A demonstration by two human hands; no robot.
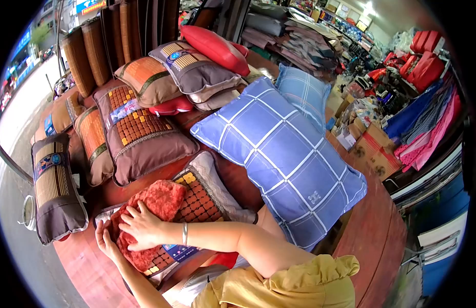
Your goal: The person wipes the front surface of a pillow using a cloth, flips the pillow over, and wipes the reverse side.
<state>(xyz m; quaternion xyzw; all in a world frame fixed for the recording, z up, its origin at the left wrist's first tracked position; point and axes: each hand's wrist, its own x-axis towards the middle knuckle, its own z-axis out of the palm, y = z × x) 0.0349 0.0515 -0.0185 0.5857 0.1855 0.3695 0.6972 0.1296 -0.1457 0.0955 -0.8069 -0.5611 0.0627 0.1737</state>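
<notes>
From my feed, I can't see the palm of the right grip point(144, 227), turned down onto the red plush cloth point(158, 199). The left grip point(108, 245) hides its palm too, and its forearm runs out at the bottom edge. The cloth and right forearm cover part of the beaded pillow point(196, 197), and the print on its blue label point(180, 251) is too small for me to read. The checked pillow point(284, 149) hides part of the pale blue pillow point(304, 92). I can't sort the blurred shelf goods point(345, 32).
</notes>
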